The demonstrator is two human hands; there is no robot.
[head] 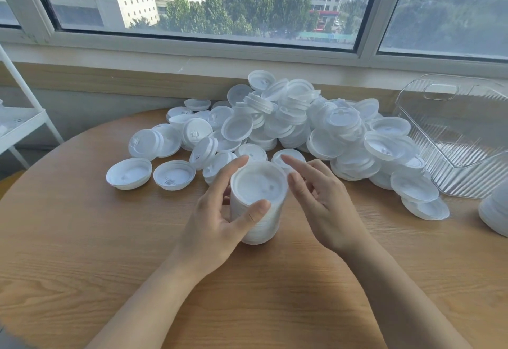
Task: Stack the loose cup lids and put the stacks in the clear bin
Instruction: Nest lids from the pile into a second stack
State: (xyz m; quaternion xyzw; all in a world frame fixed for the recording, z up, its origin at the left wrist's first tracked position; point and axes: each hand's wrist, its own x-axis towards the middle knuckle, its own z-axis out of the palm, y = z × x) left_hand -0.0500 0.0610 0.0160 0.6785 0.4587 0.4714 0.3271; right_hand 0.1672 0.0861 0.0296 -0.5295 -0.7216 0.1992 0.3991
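So the stack of lids [257, 203] sits upright on the wooden worktop [82, 238], dead centre of the frame. The left hand [220, 222] grips it: thumb curled across the near rim, fingers [233, 167] reaching around the far side. The right hand [316, 197] is just beside it on the right, fingers loosely spread and holding nothing; can't tell if they're actually touching the stack.

Handling-wise, my guess: thin plastic, nearly weightless, a bit flexy and slick. The nested column probably bends or slides apart if you grab only the top, so I'd wrap low to mid around the sides, or clamp it top and bottom.

The big loose pile of lids [288, 123] is behind it, centre to right. The clear bin [467, 134] lies tipped at the right edge, nothing visible in it, with what looks like another finished stack [494, 211] cut off at the frame edge below it.
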